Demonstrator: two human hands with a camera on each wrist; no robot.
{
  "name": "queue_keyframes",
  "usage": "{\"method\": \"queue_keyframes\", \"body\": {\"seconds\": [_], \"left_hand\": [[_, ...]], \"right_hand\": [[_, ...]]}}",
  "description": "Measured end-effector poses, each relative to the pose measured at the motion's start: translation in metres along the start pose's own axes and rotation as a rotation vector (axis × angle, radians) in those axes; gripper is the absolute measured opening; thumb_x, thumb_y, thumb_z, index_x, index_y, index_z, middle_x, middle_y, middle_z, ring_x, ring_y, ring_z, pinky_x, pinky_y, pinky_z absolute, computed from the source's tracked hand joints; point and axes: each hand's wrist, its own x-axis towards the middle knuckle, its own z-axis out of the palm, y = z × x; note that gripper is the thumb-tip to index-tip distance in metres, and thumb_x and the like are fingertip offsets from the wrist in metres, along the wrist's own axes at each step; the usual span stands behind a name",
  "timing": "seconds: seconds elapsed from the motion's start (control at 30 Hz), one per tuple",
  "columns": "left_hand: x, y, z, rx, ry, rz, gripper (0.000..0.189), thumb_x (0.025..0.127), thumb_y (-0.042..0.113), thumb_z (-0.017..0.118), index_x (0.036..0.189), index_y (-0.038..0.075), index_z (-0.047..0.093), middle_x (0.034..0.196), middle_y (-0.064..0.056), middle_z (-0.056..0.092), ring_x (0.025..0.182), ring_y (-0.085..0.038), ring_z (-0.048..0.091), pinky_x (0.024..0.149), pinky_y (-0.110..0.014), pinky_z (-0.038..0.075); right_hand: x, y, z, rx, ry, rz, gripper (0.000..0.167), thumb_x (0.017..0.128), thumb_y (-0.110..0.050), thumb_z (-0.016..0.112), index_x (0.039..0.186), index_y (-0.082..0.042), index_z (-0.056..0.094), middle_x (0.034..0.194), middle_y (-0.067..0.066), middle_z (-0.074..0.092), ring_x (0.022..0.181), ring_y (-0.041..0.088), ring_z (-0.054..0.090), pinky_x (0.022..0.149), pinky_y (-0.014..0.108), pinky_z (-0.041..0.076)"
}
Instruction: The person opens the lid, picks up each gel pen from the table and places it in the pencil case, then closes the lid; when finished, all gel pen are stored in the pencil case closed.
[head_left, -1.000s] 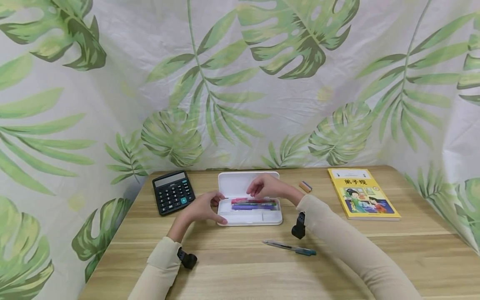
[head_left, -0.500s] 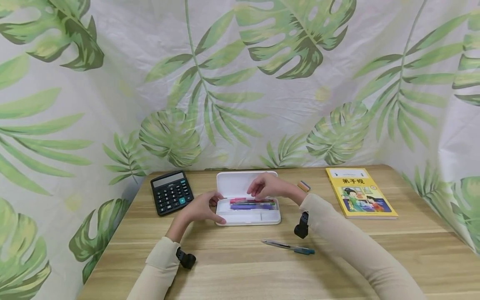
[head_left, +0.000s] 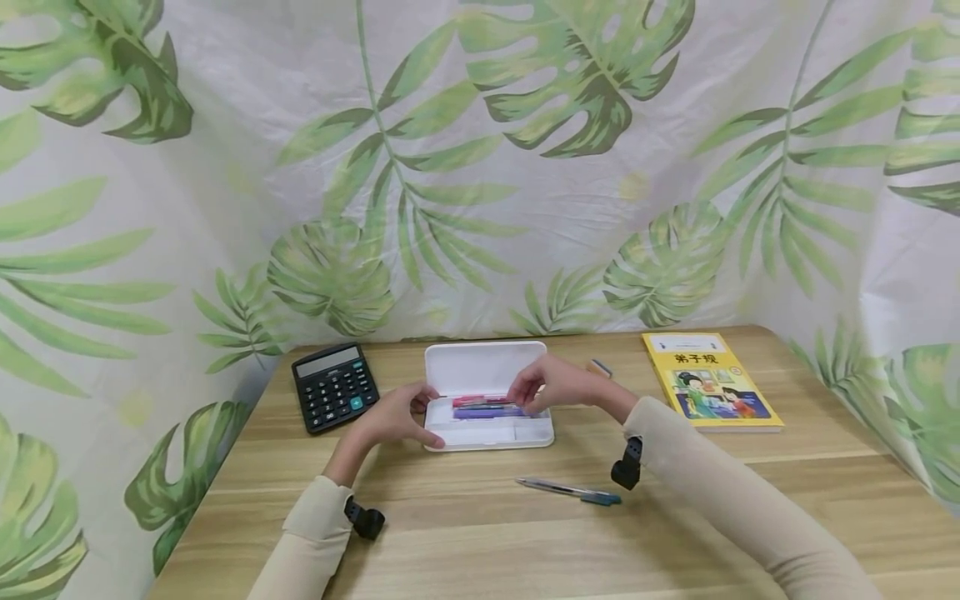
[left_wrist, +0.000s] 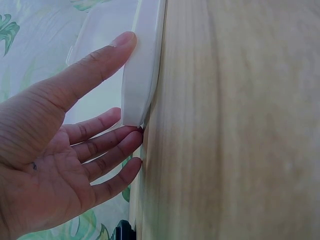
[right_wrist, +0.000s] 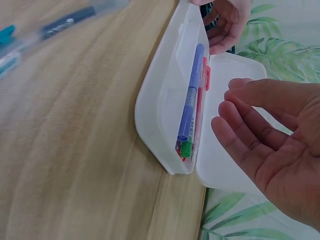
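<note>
An open white pencil case (head_left: 471,439) lies on the wooden table with its lid tilted back. Inside are a purple pen (right_wrist: 191,100), a red pen (right_wrist: 200,97) and a pen with a green end (right_wrist: 186,148). My left hand (head_left: 401,412) holds the left end of the case, thumb on the front edge and fingers around the back corner. Over the right part of the case hovers my right hand (head_left: 558,383), fingers loosely bent. The right wrist view shows nothing between its fingertips. A clear pen with a teal cap (head_left: 567,490) lies in front of the case.
A black calculator (head_left: 335,387) stands left of the case. Behind the right hand an eraser (head_left: 598,367) is partly hidden. A yellow book (head_left: 711,382) lies at the back right. A leaf-patterned cloth (head_left: 465,167) hangs behind the table's far edge.
My right hand has shifted to the right and a little nearer, from beside the lid to the case's right end. The left hand stays on the case. The head view has turned slightly right.
</note>
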Motion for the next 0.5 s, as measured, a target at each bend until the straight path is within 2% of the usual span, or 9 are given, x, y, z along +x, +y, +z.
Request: {"method": "queue_keyframes", "body": {"seconds": [0.37,0.5], "left_hand": [[0.001,-0.003,0.001,-0.006,0.005,0.002,0.081,0.064,0.031,0.098,0.128,0.002,0.059,0.118,-0.011,0.065,0.112,-0.026,0.061,0.104,-0.048,0.05],[0.002,-0.003,0.001,-0.004,0.005,0.007,0.081,0.064,0.03,0.098,0.128,0.001,0.059,0.118,-0.012,0.066,0.112,-0.026,0.061,0.104,-0.047,0.05]], "right_hand": [[-0.035,0.009,0.007,0.042,-0.024,0.015,0.027,0.087,0.003,0.075,0.113,0.005,0.071,0.1,0.018,0.072,0.093,0.02,0.067,0.083,0.031,0.058],[-0.047,0.009,0.011,0.047,-0.044,0.035,0.026,0.088,0.001,0.075,0.113,0.003,0.072,0.102,0.017,0.072,0.094,0.021,0.067,0.083,0.028,0.057]]}}
